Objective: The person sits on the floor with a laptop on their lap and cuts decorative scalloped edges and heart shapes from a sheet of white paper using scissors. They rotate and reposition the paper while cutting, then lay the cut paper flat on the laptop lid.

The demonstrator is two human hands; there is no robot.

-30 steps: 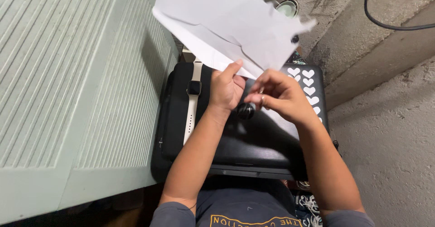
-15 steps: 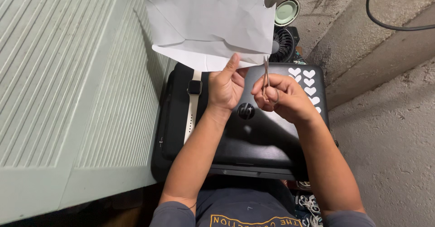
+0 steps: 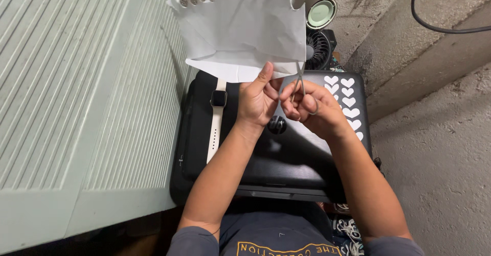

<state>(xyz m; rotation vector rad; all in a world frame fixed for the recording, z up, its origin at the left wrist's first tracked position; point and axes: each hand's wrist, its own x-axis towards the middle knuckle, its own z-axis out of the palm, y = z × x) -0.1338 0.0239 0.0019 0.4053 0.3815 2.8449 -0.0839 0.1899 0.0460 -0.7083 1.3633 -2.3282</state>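
**Paper held up for the scissors, over a closed laptop**

Rough concrete floor (image 3: 434,148) fills the right side of your view, and a pale green ribbed panel (image 3: 66,97) runs down the left, so you sit in the narrow gap between them. Across your lap lies a closed black laptop (image 3: 286,159), flat enough to serve as a work surface; a row of white heart stickers (image 3: 349,98) runs down its right edge. Above everything, a sheet of white paper (image 3: 245,31) is lifted clear of the laptop, probably so the blades can get under its lower edge. Its top edge already shows a row of small scalloped points.

Your left hand (image 3: 258,100) pinches the bottom edge of the paper between thumb and fingers, closed firmly on it, which keeps the sheet taut near the cut. Your right hand (image 3: 312,113) is wrapped around the handles of small metal scissors (image 3: 300,84), whose blades point up to the paper's lower edge just beside your left thumb; whether the blades are parted cannot be made out.

A watch with a cream strap (image 3: 217,115) lies on the laptop's left part, off your wrist and out of the way. Behind the paper stand a small black fan (image 3: 318,49) and a round pale green object (image 3: 321,11).
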